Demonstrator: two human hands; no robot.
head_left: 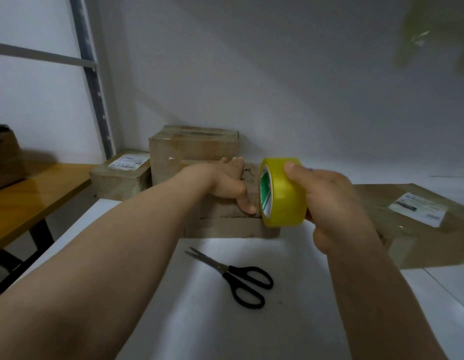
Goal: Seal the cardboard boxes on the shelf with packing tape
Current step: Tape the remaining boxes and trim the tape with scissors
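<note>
The cardboard box (225, 226) that we must seal lies low at the middle of the white shelf (173, 320). Our left hand (225, 184) lies flat on its top with straight fingers, the thumb pressing down just beside the yellow tape roll (284, 196). Our right hand (332, 201) has its fingers curled round the roll and holds it on edge at the right end of the box. We cannot tell if the tape end is stuck down. If we pull the roll at an angle, the strip may miss the seam or wrinkle. If the left hand presses too lightly, the box may slide against the taller box (194, 146) behind. The scissors (233, 275) lie nearer to us, apart from the box
</note>
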